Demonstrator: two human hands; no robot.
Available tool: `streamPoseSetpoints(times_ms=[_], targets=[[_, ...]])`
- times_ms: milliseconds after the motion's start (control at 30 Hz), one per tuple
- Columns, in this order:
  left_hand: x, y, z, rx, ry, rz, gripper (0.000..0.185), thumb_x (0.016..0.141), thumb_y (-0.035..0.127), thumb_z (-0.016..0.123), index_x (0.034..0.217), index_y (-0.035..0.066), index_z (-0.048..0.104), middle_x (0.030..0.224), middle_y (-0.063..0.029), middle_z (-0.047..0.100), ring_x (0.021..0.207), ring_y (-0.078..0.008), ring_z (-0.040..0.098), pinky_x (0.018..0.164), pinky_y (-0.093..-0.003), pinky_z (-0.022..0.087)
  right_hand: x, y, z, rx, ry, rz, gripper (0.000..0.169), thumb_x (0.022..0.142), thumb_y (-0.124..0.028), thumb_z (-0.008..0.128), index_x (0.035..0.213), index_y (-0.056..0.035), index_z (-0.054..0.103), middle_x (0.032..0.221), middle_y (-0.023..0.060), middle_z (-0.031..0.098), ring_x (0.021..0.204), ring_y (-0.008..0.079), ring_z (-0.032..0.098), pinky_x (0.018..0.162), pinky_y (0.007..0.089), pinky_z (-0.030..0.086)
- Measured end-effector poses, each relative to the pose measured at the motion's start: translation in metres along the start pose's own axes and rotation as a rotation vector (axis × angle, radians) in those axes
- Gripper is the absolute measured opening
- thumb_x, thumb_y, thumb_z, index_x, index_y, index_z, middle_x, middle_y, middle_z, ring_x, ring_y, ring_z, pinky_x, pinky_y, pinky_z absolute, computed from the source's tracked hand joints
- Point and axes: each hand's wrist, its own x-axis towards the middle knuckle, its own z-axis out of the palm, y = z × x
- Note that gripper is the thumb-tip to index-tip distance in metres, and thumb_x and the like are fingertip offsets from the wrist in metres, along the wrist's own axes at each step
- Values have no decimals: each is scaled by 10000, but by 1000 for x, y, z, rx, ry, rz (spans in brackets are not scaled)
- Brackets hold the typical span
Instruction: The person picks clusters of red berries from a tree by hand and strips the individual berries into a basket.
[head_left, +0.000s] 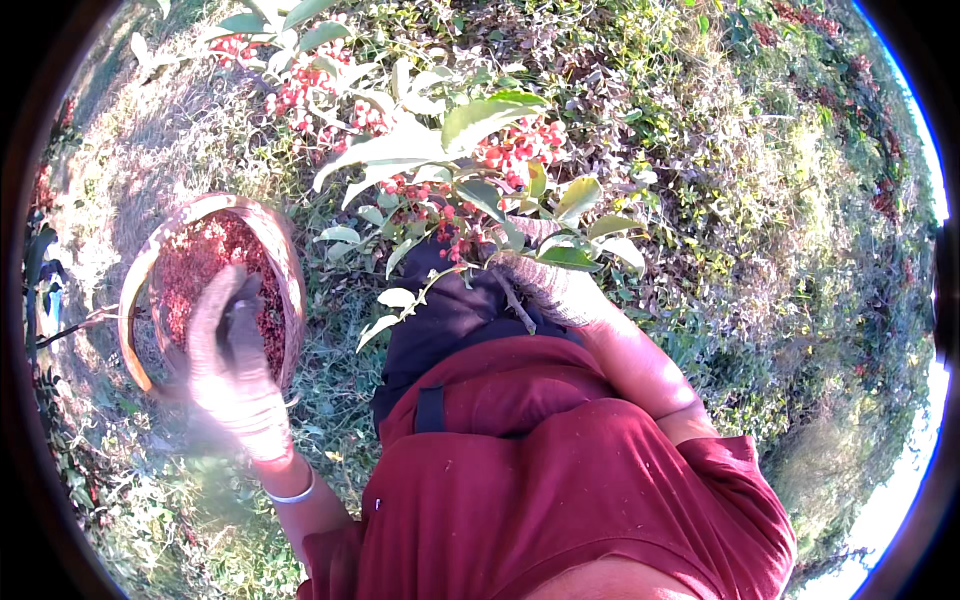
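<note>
On the left, my left hand (229, 360), in a pale, dark-tipped work glove and blurred, is over the mouth of a round basket (135, 300). Red berries (206, 262) in small clusters fill much of the basket. Whether the fingers hold anything is hard to make out. My right hand (544, 289), gloved too, grips a leafy branch (514, 300) in front of my dark trousers. Its cut-looking woody end points towards my waist. Clusters of red berries (517, 150) hang among the branch's broad green leaves (480, 124), which partly cover the right hand's fingers.
More berry-laden twigs (311, 79) reach in at the upper left. Grass, low plants and dry leaves (600, 67) cover the ground. A thin bare twig (79, 326) lies left of the basket. Bushes with red berries (885, 150) stand along the right rim.
</note>
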Motion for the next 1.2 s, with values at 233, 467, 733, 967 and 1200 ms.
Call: streamPoseSetpoints(times_ms=[233, 467, 733, 967, 1200], targets=[[3, 22, 83, -67, -569, 108, 305, 784, 28, 643, 1084, 82, 628, 999, -131, 632, 835, -280, 643, 730, -336, 522, -3, -17, 22, 364, 28, 143, 329, 861, -292, 659, 1048, -41, 558, 849, 32, 586, 690, 110, 565, 593, 251, 477], [-5, 17, 98, 67, -456, 325, 457, 671, 51, 717, 1108, 123, 606, 1055, -99, 587, 892, -277, 609, 754, -354, 512, -5, -20, 24, 490, 37, 184, 340, 867, -289, 658, 1079, -55, 531, 775, 42, 595, 673, 117, 612, 599, 256, 537], [-15, 21, 91, -343, -694, -128, 399, 659, 22, 697, 1044, 56, 599, 883, -92, 636, 799, -236, 641, 713, -326, 519, 0, -1, 17, 436, 78, 58, 287, 857, -299, 648, 951, -40, 568, 751, 40, 586, 606, 105, 545, 536, 255, 467], [-20, 23, 100, -250, -796, 5, 154, 794, 82, 690, 935, 40, 643, 820, -65, 671, 741, -146, 655, 670, -268, 518, -6, -3, 14, 456, -43, -28, 377, 826, -425, 678, 831, -62, 576, 745, 0, 561, 647, 72, 537, 555, 199, 423], [-30, 41, 90, -725, -1254, 3, 171, 791, 81, 710, 947, 23, 669, 818, -91, 662, 701, -161, 659, 636, -283, 531, -1, 5, -2, 309, -5, -41, 311, 857, -304, 655, 1031, -61, 569, 902, 45, 603, 768, 136, 575, 648, 270, 476]])
